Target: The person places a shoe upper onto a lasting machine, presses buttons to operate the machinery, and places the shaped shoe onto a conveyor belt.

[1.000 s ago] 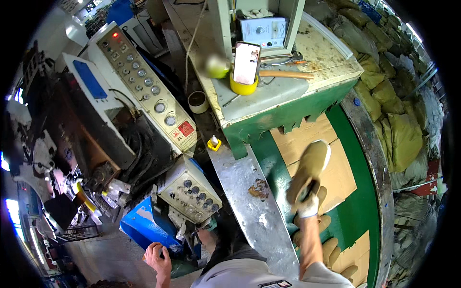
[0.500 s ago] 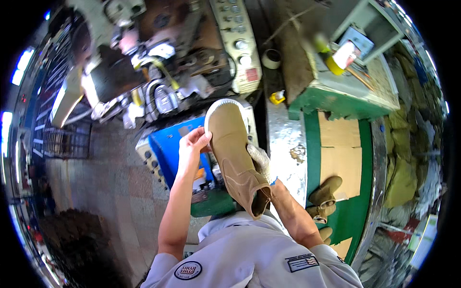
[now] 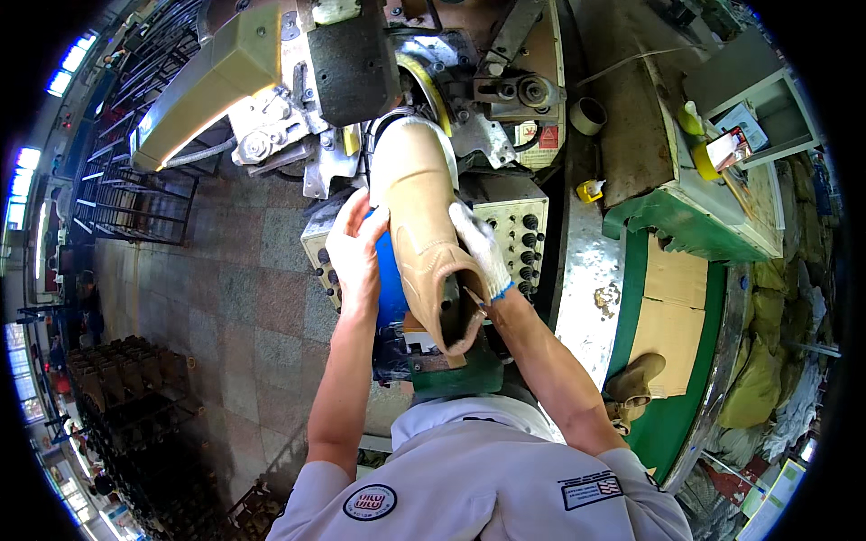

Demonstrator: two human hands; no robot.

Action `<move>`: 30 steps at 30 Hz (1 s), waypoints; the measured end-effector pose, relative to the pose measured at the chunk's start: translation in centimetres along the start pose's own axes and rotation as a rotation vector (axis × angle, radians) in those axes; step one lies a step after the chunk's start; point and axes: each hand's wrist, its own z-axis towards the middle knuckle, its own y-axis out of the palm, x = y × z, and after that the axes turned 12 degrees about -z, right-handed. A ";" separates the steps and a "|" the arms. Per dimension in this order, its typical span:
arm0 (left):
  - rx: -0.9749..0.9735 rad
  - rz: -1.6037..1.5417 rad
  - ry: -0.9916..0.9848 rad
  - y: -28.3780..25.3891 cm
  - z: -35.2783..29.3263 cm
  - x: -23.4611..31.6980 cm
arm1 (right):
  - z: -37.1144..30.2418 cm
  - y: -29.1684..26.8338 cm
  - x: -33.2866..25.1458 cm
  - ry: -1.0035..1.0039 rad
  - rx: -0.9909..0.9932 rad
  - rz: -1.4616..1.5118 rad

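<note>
Between my hands is a tan ankle boot (image 3: 417,207), its toe pointing away from me and its open top toward me. My bare left hand (image 3: 356,248) holds it from the left, thumb against the upper; some fingertips are hidden. On the other side, my right hand (image 3: 481,245), in a white knitted glove with a blue cuff edge, grips the boot near the ankle. The boot's toe is in among the metal parts of a machine (image 3: 352,81), under a dark block and beside a curved yellow-edged band. I cannot tell whether the toe touches them.
Control boxes with black knobs (image 3: 529,239) flank the boot below the machine. A green-edged bench (image 3: 667,361) with cardboard and more brown boots runs along the right. Behind it stands a cabinet (image 3: 695,212). Racks with dark footwear (image 3: 126,370) are on the left floor.
Both hands have carried the boot forward, its toe now in among the machine parts. My left fingers have shifted from near the toe to farther back along the side. The view has shifted.
</note>
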 end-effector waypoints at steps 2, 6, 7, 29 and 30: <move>0.011 0.006 0.072 0.1 0.6 -0.3 | 1.3 1.3 0.1 -0.025 0.029 0.003; 0.076 0.061 -0.071 0.1 0.7 -2.1 | 3.7 1.0 1.2 -0.005 0.106 -0.039; -0.043 0.038 -0.133 -1.1 0.8 -3.6 | 3.8 1.3 1.5 -0.001 0.131 -0.054; 0.052 -0.237 -0.629 0.9 -0.4 -0.2 | 6.7 1.7 1.0 -0.295 0.213 -0.668; 0.055 -0.237 -0.639 1.0 -0.5 -0.2 | 6.7 1.7 1.0 -0.304 0.226 -0.662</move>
